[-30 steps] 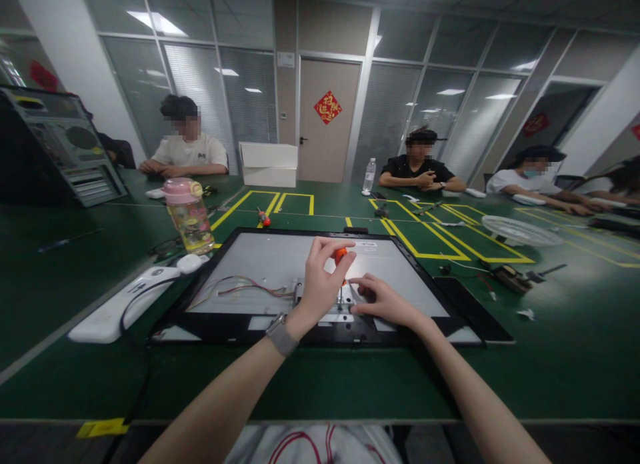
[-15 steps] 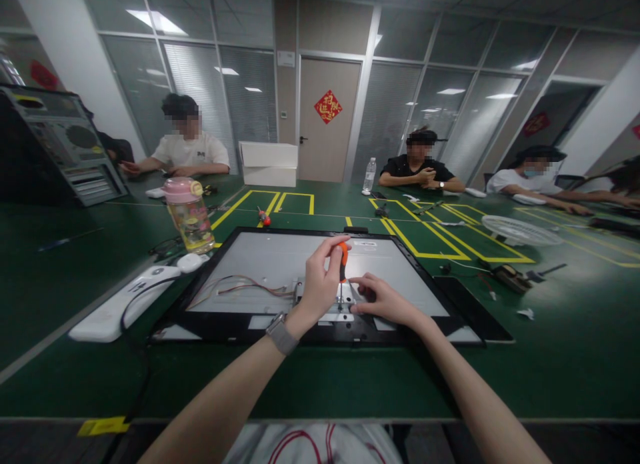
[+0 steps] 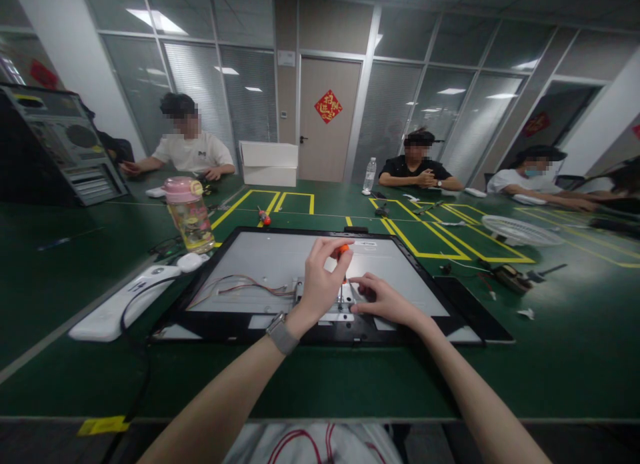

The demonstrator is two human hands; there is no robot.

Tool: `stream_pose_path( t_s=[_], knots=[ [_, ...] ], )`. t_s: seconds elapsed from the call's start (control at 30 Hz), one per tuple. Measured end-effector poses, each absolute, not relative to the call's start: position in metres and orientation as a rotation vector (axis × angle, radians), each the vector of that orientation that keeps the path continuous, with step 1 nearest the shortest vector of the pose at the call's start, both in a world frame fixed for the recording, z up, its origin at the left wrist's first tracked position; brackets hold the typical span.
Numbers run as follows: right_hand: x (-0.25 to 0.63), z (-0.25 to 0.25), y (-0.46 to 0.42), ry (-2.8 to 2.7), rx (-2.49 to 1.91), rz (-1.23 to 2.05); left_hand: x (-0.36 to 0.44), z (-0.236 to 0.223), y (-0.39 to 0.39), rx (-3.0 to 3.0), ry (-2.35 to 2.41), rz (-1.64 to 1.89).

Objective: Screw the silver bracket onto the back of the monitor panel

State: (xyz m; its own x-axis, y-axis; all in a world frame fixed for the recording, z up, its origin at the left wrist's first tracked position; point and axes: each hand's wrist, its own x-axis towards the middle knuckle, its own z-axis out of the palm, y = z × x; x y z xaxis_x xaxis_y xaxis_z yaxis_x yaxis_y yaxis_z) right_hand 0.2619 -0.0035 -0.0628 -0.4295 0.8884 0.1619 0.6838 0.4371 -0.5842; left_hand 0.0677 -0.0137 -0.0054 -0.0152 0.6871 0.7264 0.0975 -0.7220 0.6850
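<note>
An orange-handled screwdriver (image 3: 343, 249) stands upright over a metal bracket on the flat display panel (image 3: 250, 257). My left hand (image 3: 320, 281) closes around its handle from the left, with fingers and thumb covering most of it. Its thin shaft runs down to the bracket, where the tip is too small to make out. From the right, my right hand (image 3: 383, 301) stays close to the shaft. Its index finger and thumb are apart, and the other fingers curl inward. Thin wires (image 3: 250, 281) run left from the bracket over the panel.
Left of the panel are a white device (image 3: 125, 304) with a black cable and a pink-lidded bottle (image 3: 190, 217). A phone-like black slab (image 3: 473, 307) lies at its right edge. A computer case (image 3: 65, 144) stands far left. Several people sit across the green table (image 3: 320, 384).
My left hand's fingers have shifted around the screwdriver handle, now covering more of it. My right hand stays in place.
</note>
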Motion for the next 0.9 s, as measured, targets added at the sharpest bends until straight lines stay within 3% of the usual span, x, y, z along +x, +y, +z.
stream_pose_path(
  t_s=[0.9],
  knots=[
    [0.2609, -0.0592, -0.0049, -2.249, -1.339, 0.618, 0.0667, -0.0073, -0.0109, 1.828, 0.786, 1.804]
  ],
)
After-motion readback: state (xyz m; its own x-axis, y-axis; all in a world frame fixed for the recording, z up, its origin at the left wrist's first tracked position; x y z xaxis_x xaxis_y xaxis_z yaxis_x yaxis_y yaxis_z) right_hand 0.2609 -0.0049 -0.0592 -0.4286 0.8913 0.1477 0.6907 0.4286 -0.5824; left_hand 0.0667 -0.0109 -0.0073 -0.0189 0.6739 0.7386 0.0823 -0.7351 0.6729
